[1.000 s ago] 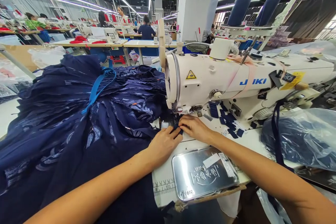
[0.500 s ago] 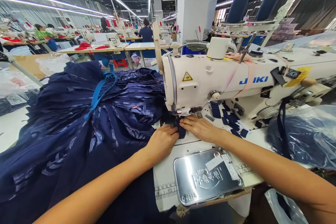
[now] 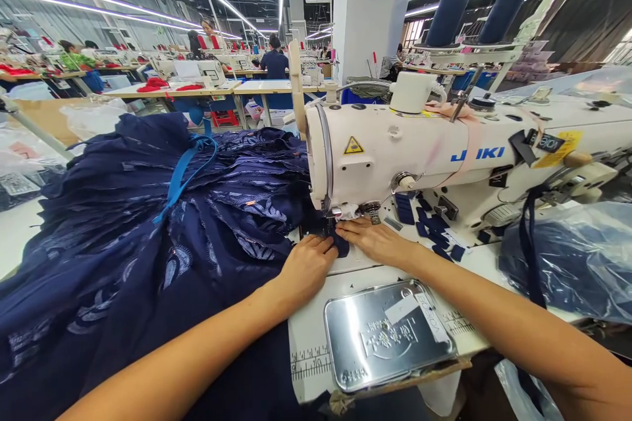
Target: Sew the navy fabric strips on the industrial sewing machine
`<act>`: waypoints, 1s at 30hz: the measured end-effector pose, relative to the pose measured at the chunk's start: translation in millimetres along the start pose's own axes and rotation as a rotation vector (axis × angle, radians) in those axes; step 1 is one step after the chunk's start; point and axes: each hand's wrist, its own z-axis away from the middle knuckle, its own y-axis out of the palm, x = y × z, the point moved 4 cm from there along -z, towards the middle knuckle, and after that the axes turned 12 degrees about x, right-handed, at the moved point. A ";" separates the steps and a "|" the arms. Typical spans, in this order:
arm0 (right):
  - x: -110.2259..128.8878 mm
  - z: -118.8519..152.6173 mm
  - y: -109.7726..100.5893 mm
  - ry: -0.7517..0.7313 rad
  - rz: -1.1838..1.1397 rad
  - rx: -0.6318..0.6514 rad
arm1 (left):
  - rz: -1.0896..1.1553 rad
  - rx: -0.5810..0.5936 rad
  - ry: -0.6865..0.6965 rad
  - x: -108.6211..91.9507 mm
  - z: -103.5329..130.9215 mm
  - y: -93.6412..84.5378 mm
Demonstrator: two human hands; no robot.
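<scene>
My left hand [image 3: 310, 266] rests at the sewing machine's needle area, its fingers bent and pressed down on a piece of navy fabric [image 3: 342, 247]. From the other side, my right hand [image 3: 378, 241] holds the same fabric, fingertips close to the presser foot and thumb hidden. The white sewing machine [image 3: 385, 145] stands over both hands; its head partly hides the needle. A big heap of navy garments [image 3: 217, 210] with pale embroidery lies left of my left hand, tied with a blue strip [image 3: 178, 177].
A metal tin lid [image 3: 390, 335] lies in front of the machine, over a printed ruler scale. Small navy fabric pieces [image 3: 437, 227] are scattered under the arm. On the right sits a clear plastic bag [image 3: 567, 256] of navy cloth. Thread cones [image 3: 449, 13] stand behind; people work farther back.
The view has shifted very slightly. Both hands stay on the navy fabric at the needle area with hardly any movement.
</scene>
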 end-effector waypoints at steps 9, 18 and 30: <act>-2.4 -2.2 -0.7 0.060 -0.019 0.022 | -0.043 -0.045 0.013 4.0 -5.6 -0.3; -5.7 -3.2 -0.8 0.099 -0.030 -0.021 | -0.083 -0.192 0.021 5.8 -2.3 1.2; 17.1 -0.9 -8.4 0.074 -0.086 -0.217 | 0.014 -0.104 0.062 32.6 12.4 -11.7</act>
